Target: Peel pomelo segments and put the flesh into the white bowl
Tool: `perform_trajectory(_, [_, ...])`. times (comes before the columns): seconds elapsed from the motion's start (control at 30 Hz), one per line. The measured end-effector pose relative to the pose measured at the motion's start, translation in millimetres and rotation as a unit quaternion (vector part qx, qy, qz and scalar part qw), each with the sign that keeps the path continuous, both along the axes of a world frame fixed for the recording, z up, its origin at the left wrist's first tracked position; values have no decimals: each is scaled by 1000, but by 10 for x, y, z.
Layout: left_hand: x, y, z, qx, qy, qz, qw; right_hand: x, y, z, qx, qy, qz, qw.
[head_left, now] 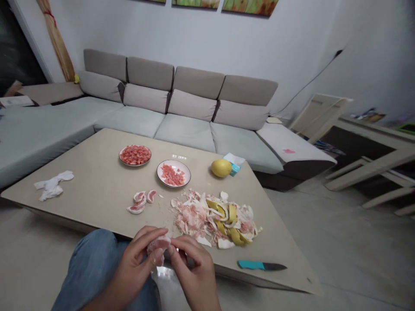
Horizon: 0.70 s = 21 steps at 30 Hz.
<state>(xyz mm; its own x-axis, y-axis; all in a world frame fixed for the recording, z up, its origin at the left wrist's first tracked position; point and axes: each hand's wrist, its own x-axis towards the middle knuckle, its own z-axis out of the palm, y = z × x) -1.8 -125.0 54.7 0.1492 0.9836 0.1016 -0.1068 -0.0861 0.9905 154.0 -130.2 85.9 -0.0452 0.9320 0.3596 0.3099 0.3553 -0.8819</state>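
My left hand [138, 259] and my right hand [191, 268] meet at the near edge of the beige table [97, 190], both pinching one pink pomelo segment [158, 245] between their fingertips. Just beyond them lies a heap of pith, membrane and yellow peel [214, 218]. Three unpeeled segments [142, 201] rest to the left of the heap. Farther back stand a plate with some pink flesh [173, 173] and a fuller plate of flesh [135, 155].
A teal-handled knife [261, 266] lies near the table's right front edge. A whole yellow pomelo [221, 168] sits beside a tissue pack [234, 163]. Crumpled tissues [53, 185] lie at the left. A grey sectional sofa [181, 108] runs behind the table.
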Motion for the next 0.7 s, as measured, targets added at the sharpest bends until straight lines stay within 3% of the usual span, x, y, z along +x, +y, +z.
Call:
perform_trajectory(0.3, [-4, -41, 42, 0, 5, -11, 1000, -46, 7, 44, -21, -14, -20, 999])
perform_trajectory(0.4, [-13, -38, 104, -35, -23, -32, 999, -73, 8, 42, -43, 16, -18, 999])
perform_trajectory(0.47, [-14, -35, 143, -101, -77, -55, 990, -88, 17, 58, -68, 39, -13, 997])
perform_trajectory(0.53, [-7, -34, 171, -200, -167, -85, 962, -100, 39, 75, -99, 63, -1, 993])
perform_trajectory(0.6, [7, -31, 181, -285, -264, -116, 914, -111, 66, 77, -137, 87, 15, 987])
perform_trajectory(0.7, [27, -2, 163, -335, -358, -145, 859, -124, 68, 41, -160, 104, 26, 981])
